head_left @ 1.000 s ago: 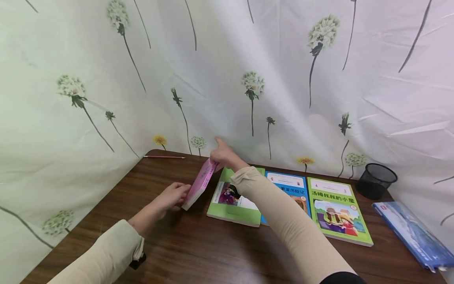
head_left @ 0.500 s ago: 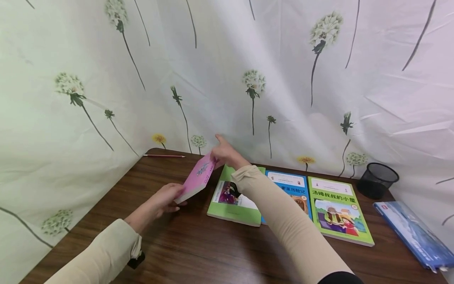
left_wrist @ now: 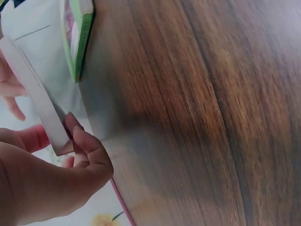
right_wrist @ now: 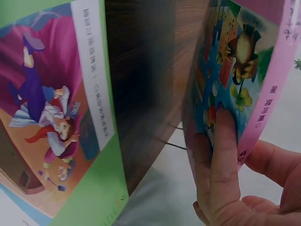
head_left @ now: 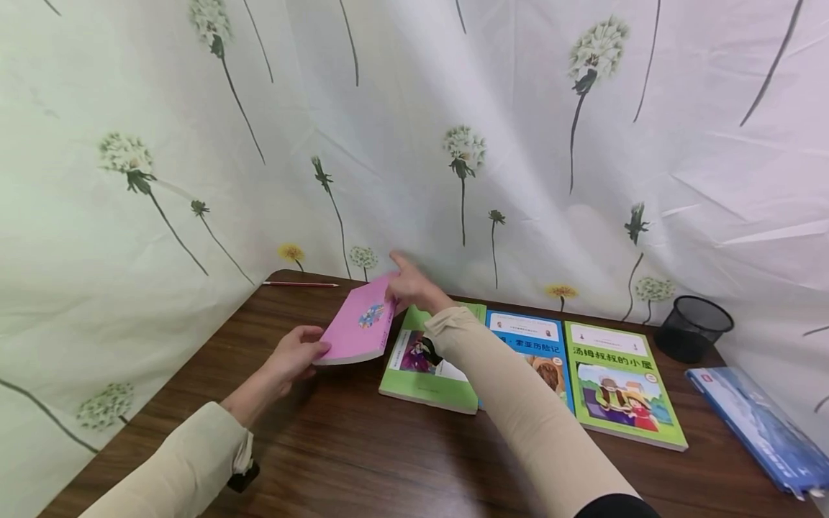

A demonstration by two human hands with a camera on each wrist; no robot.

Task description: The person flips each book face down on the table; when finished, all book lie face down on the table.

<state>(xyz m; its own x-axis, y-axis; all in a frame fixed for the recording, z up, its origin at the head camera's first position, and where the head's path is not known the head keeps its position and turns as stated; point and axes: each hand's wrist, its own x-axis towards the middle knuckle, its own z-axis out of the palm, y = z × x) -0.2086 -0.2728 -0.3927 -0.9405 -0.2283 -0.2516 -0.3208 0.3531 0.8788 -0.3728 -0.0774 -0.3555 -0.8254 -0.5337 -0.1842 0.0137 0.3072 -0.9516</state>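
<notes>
A pink book (head_left: 360,321) is held tilted above the dark wooden table, its pale cover with a small blue picture facing up. My left hand (head_left: 294,358) pinches its near left corner, thumb on one side and fingers on the other, as the left wrist view shows at the page edges (left_wrist: 44,106). At the far right corner, by the spine, my right hand (head_left: 414,284) grips it. In the right wrist view, fingers (right_wrist: 225,155) press on the illustrated underside. Just right of the pink book lies a green book (head_left: 427,381), partly covered by my right sleeve.
Right of the green book lie a blue book (head_left: 527,334) and another green book (head_left: 624,388). A black mesh pen holder (head_left: 693,331) and a blue-covered packet (head_left: 758,424) are at the right. A pencil (head_left: 301,284) lies along the back edge, before the dandelion curtain (head_left: 388,144).
The pink book has turned from nearly on edge to a flatter tilt, its pink cover now facing up. My left hand has shifted slightly left with its corner.
</notes>
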